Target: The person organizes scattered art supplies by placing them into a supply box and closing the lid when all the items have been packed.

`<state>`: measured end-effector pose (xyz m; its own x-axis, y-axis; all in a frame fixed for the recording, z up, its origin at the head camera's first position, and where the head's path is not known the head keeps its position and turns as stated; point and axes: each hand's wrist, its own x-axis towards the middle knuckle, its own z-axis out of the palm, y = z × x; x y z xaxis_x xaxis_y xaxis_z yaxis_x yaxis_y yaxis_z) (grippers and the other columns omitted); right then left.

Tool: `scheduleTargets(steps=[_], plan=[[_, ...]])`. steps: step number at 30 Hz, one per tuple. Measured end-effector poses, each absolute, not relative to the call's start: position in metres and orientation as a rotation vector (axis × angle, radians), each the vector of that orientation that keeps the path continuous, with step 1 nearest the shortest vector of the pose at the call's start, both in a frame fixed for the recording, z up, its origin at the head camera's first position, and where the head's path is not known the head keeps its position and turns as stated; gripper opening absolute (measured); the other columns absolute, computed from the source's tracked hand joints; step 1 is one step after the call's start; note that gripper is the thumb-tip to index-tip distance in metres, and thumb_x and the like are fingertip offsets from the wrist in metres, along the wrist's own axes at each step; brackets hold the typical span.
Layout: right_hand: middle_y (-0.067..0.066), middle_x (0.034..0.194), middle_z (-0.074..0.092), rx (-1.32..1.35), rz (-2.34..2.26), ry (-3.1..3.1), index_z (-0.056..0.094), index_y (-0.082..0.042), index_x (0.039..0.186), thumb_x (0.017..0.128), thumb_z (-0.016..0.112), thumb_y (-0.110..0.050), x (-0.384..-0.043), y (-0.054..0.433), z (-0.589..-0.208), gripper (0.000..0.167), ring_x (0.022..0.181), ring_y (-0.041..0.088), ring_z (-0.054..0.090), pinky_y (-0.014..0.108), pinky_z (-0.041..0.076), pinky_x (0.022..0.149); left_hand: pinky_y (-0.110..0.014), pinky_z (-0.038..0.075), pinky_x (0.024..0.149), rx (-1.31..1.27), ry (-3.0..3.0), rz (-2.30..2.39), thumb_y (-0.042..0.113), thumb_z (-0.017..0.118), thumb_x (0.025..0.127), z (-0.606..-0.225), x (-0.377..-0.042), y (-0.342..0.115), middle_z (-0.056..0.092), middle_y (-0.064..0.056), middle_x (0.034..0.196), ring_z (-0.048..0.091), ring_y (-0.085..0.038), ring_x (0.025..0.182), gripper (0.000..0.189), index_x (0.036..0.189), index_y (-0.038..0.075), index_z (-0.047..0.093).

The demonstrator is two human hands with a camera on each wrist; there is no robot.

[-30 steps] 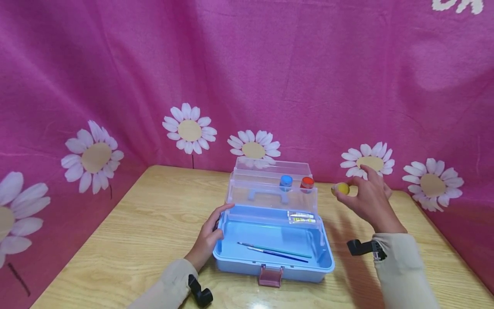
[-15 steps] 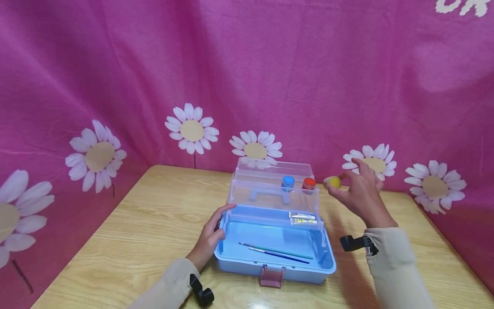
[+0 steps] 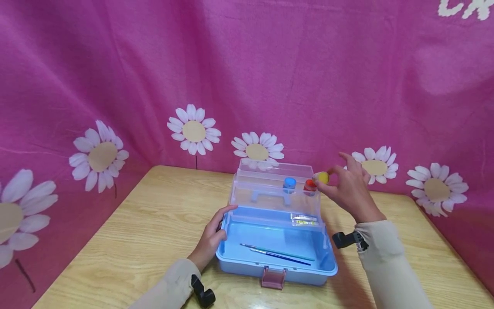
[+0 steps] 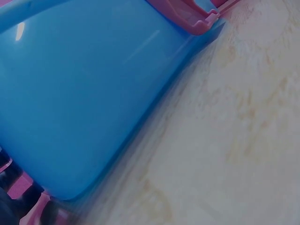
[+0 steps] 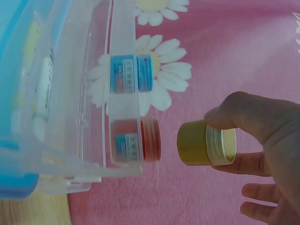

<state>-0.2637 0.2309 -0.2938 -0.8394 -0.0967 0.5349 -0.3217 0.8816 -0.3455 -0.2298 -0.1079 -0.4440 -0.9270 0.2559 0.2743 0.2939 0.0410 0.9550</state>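
Observation:
A light-blue storage box (image 3: 258, 234) with clear fold-out trays (image 3: 266, 189) stands on the table. My left hand (image 3: 210, 240) holds the box at its left side, thumb at the rim. My right hand (image 3: 353, 191) pinches a small paint jar of yellow (image 5: 194, 143) between thumb and finger, above the upper tray's right end. In that tray stand a blue paint jar (image 5: 131, 73) and a red paint jar (image 5: 136, 140). The right wrist view shows the yellow jar apart from the red one. Two paint tubes (image 3: 304, 220) lie in the lower tray. Two paintbrushes (image 3: 278, 253) rest on the box floor.
The box's pink latch (image 3: 273, 278) hangs down at the front. A wooden table (image 3: 154, 214) lies beneath, with a magenta cloth (image 3: 308, 77) printed with daisies behind it and along both sides.
My right hand has moved left with the yellow paint jar, from right of the box to above the tray's right end. The left hand has stayed at the box's side.

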Motion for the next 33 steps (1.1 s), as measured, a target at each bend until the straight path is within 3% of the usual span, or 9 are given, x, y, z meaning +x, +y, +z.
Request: scheduleTargets(steps=[23, 33], plan=[[0.019, 0.150, 0.032, 0.505, 0.515, -2.539, 0.067, -0.009, 0.091, 0.076, 0.078, -0.029, -0.279, 0.181, -0.291, 0.028, 0.138, 0.040, 0.024, 0.069, 0.012, 0.105, -0.058, 0.020, 0.112, -0.627, -2.238, -2.072, -0.007, 0.038, 0.077, -0.447, -0.232, -0.110, 0.031, 0.006, 0.154, 0.026, -0.021, 0.141, 0.075, 0.145, 0.023, 0.040], [0.020, 0.149, 0.033, 0.550, 0.476, -2.562, 0.069, -0.009, 0.093, 0.076, 0.079, -0.029, -0.283, 0.161, -0.293, 0.029, 0.137, 0.039, 0.025, 0.070, 0.014, 0.104, -0.058, 0.019, 0.112, -0.614, -2.241, -2.054, -0.006, 0.039, 0.077, -0.447, -0.233, -0.109, 0.032, 0.008, 0.153, 0.024, -0.021, 0.143, 0.075, 0.144, 0.028, 0.041]])
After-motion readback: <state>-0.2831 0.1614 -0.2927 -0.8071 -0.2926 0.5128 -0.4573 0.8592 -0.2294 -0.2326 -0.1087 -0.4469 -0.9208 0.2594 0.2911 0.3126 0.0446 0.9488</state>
